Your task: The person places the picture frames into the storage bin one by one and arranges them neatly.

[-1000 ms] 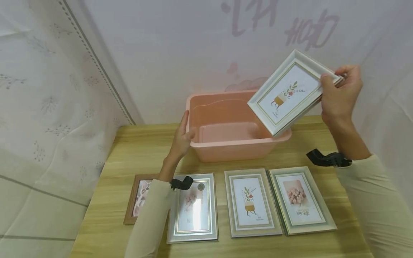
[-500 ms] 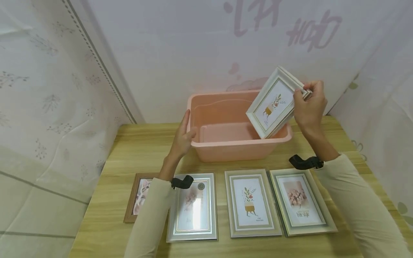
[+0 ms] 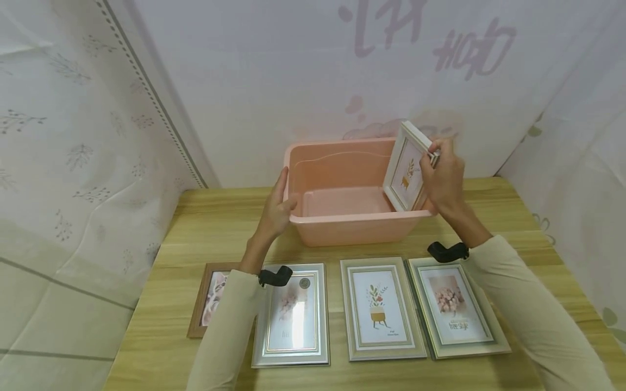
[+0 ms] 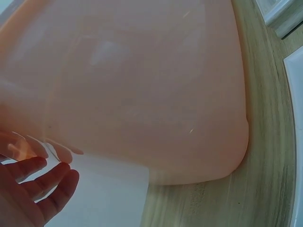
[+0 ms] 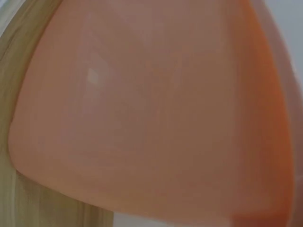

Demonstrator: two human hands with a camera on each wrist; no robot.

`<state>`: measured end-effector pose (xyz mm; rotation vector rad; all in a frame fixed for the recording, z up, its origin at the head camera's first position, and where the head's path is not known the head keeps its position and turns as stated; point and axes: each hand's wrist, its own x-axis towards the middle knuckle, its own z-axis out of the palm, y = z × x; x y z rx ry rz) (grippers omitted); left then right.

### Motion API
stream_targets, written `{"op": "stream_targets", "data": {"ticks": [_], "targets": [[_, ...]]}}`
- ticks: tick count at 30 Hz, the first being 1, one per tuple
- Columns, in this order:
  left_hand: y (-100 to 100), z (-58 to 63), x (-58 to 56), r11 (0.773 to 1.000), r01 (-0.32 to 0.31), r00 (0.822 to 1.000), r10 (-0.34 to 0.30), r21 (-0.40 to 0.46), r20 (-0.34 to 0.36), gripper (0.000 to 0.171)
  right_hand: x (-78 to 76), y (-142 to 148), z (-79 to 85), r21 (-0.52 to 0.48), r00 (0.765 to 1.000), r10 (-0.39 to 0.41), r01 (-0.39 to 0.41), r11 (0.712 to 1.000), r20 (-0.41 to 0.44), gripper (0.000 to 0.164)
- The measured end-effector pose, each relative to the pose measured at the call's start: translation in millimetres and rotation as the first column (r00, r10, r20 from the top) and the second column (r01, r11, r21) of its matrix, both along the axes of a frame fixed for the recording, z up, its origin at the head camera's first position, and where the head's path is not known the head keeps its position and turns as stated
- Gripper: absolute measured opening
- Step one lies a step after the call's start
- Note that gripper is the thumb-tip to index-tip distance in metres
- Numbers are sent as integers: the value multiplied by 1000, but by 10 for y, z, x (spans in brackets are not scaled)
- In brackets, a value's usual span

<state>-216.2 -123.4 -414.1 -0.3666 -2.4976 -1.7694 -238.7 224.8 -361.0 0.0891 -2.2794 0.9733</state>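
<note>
A pink plastic basin (image 3: 352, 231) stands on the wooden table. At its left end my left hand (image 3: 274, 214) grips the rim, thumb over the edge; the left wrist view has its fingertips (image 4: 61, 184) along the outer wall. My right hand (image 3: 446, 176) pinches the upper right edge of a white picture frame (image 3: 397, 171) with a potted-plant print. That frame leans inside the basin's right end, its lower part below the front rim. Only the basin's outer wall (image 5: 142, 118) fills the right wrist view, with no hand showing.
In front of the basin lies a row of picture frames: a brown one (image 3: 196, 317) partly under the left sleeve, a silver one (image 3: 320, 326), a champagne one with a plant print (image 3: 354, 323), and a flower one (image 3: 491, 326) at right. A patterned curtain (image 3: 235, 98) hangs behind.
My right hand has moved left and down, lowering the white picture frame from above the basin's right side into it. My left hand has stayed on the rim.
</note>
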Motion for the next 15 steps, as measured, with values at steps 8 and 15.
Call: {"op": "stream_targets", "data": {"ticks": [8,15], "targets": [[15,4,7,998,-16,1000,16,-53,-8,73,65,31,-78,112,997,63,-68,991,46,8],[16,19,28,998,-27,1000,27,-48,-4,75,97,74,-118,164,983,97,-123,979,159,26]]}}
